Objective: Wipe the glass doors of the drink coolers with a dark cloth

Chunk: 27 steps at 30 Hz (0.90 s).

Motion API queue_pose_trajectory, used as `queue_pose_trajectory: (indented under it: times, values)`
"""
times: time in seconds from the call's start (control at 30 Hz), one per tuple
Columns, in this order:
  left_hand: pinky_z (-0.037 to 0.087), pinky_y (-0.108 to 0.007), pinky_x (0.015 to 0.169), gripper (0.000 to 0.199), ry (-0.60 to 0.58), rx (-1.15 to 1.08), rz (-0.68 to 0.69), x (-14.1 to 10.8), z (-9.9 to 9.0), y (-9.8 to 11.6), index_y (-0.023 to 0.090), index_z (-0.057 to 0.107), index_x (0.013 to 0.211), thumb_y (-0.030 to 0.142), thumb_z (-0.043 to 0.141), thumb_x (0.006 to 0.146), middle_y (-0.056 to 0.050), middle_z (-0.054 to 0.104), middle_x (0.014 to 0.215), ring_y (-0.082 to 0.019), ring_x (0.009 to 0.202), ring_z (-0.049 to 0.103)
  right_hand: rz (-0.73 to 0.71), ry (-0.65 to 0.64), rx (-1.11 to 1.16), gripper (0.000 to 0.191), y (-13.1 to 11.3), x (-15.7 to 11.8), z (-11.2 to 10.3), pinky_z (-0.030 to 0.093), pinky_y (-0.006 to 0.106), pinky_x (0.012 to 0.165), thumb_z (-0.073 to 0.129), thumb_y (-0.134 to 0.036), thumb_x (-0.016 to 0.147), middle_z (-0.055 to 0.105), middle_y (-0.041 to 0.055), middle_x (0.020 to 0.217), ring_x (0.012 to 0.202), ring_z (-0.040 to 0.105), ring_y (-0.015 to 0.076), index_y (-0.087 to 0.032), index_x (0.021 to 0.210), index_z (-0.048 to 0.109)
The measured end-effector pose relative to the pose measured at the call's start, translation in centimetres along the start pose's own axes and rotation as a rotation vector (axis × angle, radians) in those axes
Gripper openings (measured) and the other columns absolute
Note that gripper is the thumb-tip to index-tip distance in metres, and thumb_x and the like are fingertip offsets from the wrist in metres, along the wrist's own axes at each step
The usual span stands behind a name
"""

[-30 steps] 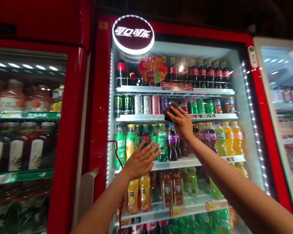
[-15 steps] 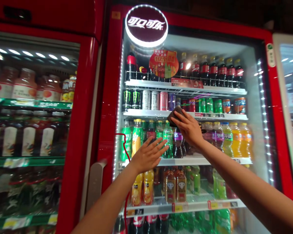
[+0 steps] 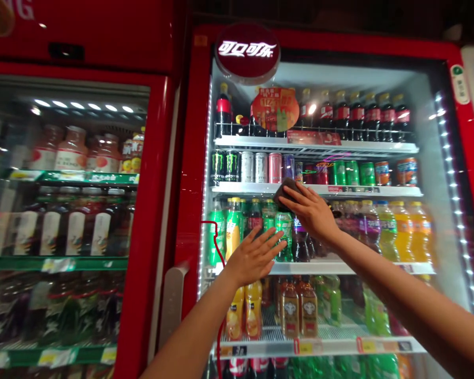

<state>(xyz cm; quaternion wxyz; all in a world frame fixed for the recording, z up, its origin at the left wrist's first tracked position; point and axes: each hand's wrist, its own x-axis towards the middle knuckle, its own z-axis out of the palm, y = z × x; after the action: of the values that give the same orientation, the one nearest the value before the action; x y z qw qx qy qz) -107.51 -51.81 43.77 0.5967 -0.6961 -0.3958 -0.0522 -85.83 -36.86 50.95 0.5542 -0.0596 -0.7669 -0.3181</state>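
I'm pinning a dark pad [image 3: 283,194] beneath my right hand [image 3: 315,211], seemingly against the glass door [image 3: 359,73] ahead, and spreading my left hand [image 3: 253,259] lower leftward, apparently mid-work, though what's done or left isn't showing.

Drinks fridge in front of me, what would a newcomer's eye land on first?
Probably the round sign with glowing white characters, at the fridge's upper left. Next, the right hand holding a dark pad just below the can shelf; the left hand is spread open, lower left.
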Motion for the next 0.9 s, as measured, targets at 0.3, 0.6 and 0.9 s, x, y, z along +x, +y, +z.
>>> queue_pose_trajectory:
  times: [0.3,0.6,0.9]
  values:
    - [0.012,-0.053,0.131,0.057,0.016,-0.068,0.026,-0.2,0.7,-0.2,0.027,0.048,0.149,0.038,0.059,0.095,-0.001,0.057,0.15,-0.024,0.148,0.039,-0.009,-0.049,0.038,0.059,-6.2,3.4,1.9,0.036,0.055,0.121,0.052,-0.015,0.095,0.041,-0.0065,0.16,0.154,0.027,0.0275,-0.039,0.149,0.05]
    - [0.013,-0.05,0.13,0.062,-0.167,-0.023,0.029,-5.0,-4.3,-2.2,0.024,0.034,0.156,0.029,0.053,0.098,-0.001,0.029,0.168,-0.021,0.158,0.015,0.082,0.081,0.051,0.056,-2.3,4.2,1.4,0.043,0.062,0.113,0.049,-0.015,0.097,0.049,-0.0027,0.156,0.151,0.033,0.0332,-0.038,0.148,0.052]
    - [0.013,-0.05,0.129,0.062,-0.29,0.0,0.03,-8.5,-7.7,-5.1,0.025,0.039,0.154,0.03,0.058,0.096,-0.003,0.036,0.165,-0.023,0.156,0.024,-0.134,-0.119,0.054,0.059,-7.6,2.0,1.2,0.033,0.057,0.122,0.056,-0.02,0.098,0.039,-0.0051,0.162,0.154,0.027,0.0286,-0.04,0.152,0.044]
